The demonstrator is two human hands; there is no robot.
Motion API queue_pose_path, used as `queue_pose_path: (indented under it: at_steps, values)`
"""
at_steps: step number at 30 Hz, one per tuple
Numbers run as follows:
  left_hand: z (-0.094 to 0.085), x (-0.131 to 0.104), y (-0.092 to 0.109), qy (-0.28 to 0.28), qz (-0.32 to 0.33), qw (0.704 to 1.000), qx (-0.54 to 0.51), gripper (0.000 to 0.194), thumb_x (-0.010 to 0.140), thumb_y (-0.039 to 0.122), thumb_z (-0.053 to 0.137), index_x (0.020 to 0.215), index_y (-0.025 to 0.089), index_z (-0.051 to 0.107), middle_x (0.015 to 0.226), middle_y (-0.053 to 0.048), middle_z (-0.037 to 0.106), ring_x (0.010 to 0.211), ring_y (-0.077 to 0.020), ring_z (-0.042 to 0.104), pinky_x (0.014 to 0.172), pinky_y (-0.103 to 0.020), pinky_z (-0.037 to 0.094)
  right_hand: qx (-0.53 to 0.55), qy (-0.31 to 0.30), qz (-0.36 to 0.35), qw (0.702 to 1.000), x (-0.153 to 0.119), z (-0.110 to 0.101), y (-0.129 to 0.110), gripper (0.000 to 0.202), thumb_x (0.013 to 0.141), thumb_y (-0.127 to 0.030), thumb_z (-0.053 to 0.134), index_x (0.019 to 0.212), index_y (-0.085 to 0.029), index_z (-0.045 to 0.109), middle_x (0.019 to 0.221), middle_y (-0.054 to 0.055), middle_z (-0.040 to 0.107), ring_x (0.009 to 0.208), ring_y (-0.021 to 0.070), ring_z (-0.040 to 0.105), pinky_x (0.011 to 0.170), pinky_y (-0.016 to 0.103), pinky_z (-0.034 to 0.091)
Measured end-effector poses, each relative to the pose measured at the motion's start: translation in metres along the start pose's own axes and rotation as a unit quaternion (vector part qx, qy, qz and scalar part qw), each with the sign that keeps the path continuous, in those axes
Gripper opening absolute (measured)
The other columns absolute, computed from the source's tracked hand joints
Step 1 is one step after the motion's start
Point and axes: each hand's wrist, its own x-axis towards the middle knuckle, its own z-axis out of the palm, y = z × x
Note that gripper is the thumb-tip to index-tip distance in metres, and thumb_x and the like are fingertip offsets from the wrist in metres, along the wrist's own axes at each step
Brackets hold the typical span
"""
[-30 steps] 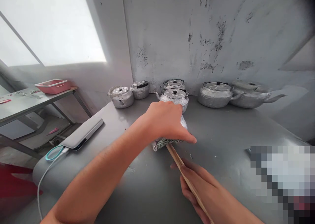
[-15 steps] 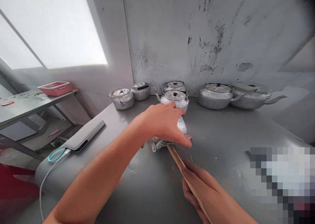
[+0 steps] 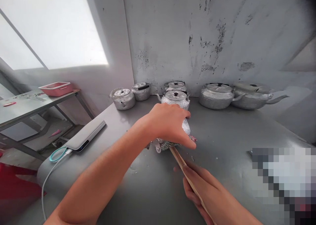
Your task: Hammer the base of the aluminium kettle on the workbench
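Observation:
My left hand reaches over a silvery metal object near the middle of the table, fingers bent around its top; much of it is hidden beneath the hand. In my right hand is a wooden stick, gripped along its length and slanting up to the left. A green-and-white patterned piece lies at the stick's upper end, under my left hand. Beside it a small metal tab with a hole shows. Right behind my left hand stands a metal kettle.
More kettles line the wall, two at left, one at centre back, two at right. A grey power bank with a cable lies left on the grey table. A pink basket sits on a side table. The right corner is pixelated.
My left hand, the metal object and the patterned piece have shifted slightly right. My right hand keeps its grip on the stick.

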Motion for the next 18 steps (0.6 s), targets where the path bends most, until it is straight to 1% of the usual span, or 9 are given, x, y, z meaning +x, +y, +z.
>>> queue_pose_path:
  at_steps: [2, 4, 6, 8, 11, 14, 18]
  values:
    - [-0.001, -0.001, 0.0, -0.003, -0.002, 1.0, 0.001, 0.08, 0.066, 0.07, 0.061, 0.136, 0.03, 0.058, 0.114, -0.004, 0.068, 0.096, -0.0279, 0.063, 0.08, -0.037, 0.049, 0.001, 0.008, -0.005, 1.0, 0.0, -0.001, 0.0, 0.042, 0.1, -0.06, 0.027, 0.093, -0.024, 0.048, 0.067, -0.009, 0.036, 0.048, 0.0084, 0.029, 0.042, 0.021, 0.033]
    - [-0.002, -0.002, 0.0, -0.006, -0.005, 1.0, 0.0, 0.08, 0.066, 0.07, 0.061, 0.136, 0.031, 0.057, 0.116, -0.004, 0.067, 0.098, -0.0281, 0.062, 0.08, -0.036, 0.048, -0.001, 0.014, -0.006, 1.0, -0.001, 0.0, 0.0, 0.045, 0.1, -0.061, 0.027, 0.085, -0.023, 0.047, 0.065, -0.009, 0.036, 0.047, 0.0075, 0.029, 0.043, 0.021, 0.034]
    - [-0.003, -0.002, 0.0, -0.008, -0.008, 1.0, -0.003, 0.081, 0.067, 0.07, 0.061, 0.138, 0.032, 0.057, 0.118, -0.003, 0.066, 0.1, -0.0285, 0.062, 0.079, -0.036, 0.048, 0.002, 0.025, -0.015, 1.0, -0.001, 0.003, 0.0, 0.049, 0.099, -0.064, 0.028, 0.077, -0.023, 0.044, 0.063, -0.009, 0.034, 0.047, 0.0069, 0.029, 0.044, 0.02, 0.034]
    - [-0.003, -0.002, -0.001, -0.009, -0.011, 1.0, -0.007, 0.081, 0.066, 0.07, 0.061, 0.138, 0.032, 0.057, 0.118, -0.003, 0.066, 0.101, -0.0288, 0.061, 0.078, -0.035, 0.048, 0.007, 0.034, -0.01, 0.999, -0.001, 0.006, 0.0, 0.052, 0.098, -0.066, 0.027, 0.074, -0.023, 0.041, 0.061, -0.009, 0.033, 0.044, 0.0068, 0.028, 0.042, 0.021, 0.033]
    - [-0.003, -0.001, -0.002, -0.01, -0.005, 1.0, -0.013, 0.082, 0.066, 0.07, 0.062, 0.137, 0.031, 0.058, 0.116, -0.002, 0.068, 0.102, -0.0294, 0.061, 0.079, -0.036, 0.049, 0.014, 0.03, 0.003, 0.999, 0.0, 0.007, 0.003, 0.051, 0.098, -0.066, 0.026, 0.076, -0.024, 0.044, 0.06, -0.01, 0.035, 0.042, 0.007, 0.028, 0.039, 0.021, 0.032]
    - [-0.003, 0.0, -0.001, -0.008, -0.001, 1.0, -0.013, 0.083, 0.065, 0.069, 0.063, 0.138, 0.029, 0.058, 0.118, -0.003, 0.068, 0.104, -0.0302, 0.061, 0.081, -0.037, 0.049, 0.029, 0.027, -0.015, 0.999, 0.001, 0.005, 0.007, 0.049, 0.098, -0.064, 0.026, 0.079, -0.024, 0.046, 0.06, -0.01, 0.035, 0.042, 0.007, 0.029, 0.039, 0.02, 0.033]
    - [-0.001, -0.001, 0.0, -0.009, -0.002, 1.0, -0.011, 0.083, 0.065, 0.068, 0.063, 0.138, 0.029, 0.058, 0.119, -0.004, 0.068, 0.104, -0.0308, 0.061, 0.082, -0.037, 0.049, 0.037, 0.016, -0.002, 0.999, 0.004, 0.002, 0.011, 0.047, 0.096, -0.067, 0.031, 0.086, -0.024, 0.048, 0.061, -0.01, 0.036, 0.041, 0.007, 0.027, 0.036, 0.02, 0.031]
